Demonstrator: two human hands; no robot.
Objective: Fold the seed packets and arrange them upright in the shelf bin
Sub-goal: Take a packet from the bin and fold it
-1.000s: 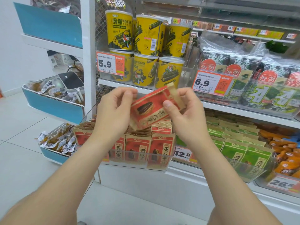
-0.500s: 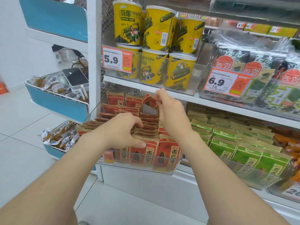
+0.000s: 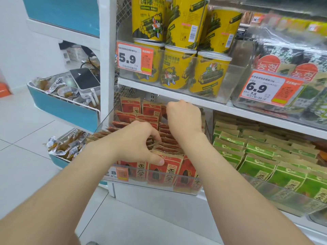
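Note:
Red seed packets [image 3: 168, 171] stand upright in rows inside a clear shelf bin [image 3: 187, 190] on the lower shelf. More of them lean at the back [image 3: 131, 106]. My left hand [image 3: 136, 144] reaches into the middle rows, its fingers curled down between packets and its thumb on the top of a front one. Deep at the back of the bin, just under the upper shelf edge, my right hand [image 3: 184, 119] has its fingers curled round a packet that it mostly hides.
A bin of green packets [image 3: 265, 156] sits right beside the red ones. Yellow tubs [image 3: 177, 71] and seaweed bags [image 3: 283, 68] fill the shelf above, with price tags [image 3: 134, 59]. Blue side baskets [image 3: 62, 106] on the left hold wrapped snacks and a white device [image 3: 85, 80].
One second ago both hands held a red packet in the air, folding it. They have since dropped into the bin, the right hand carrying the packet to the back rows.

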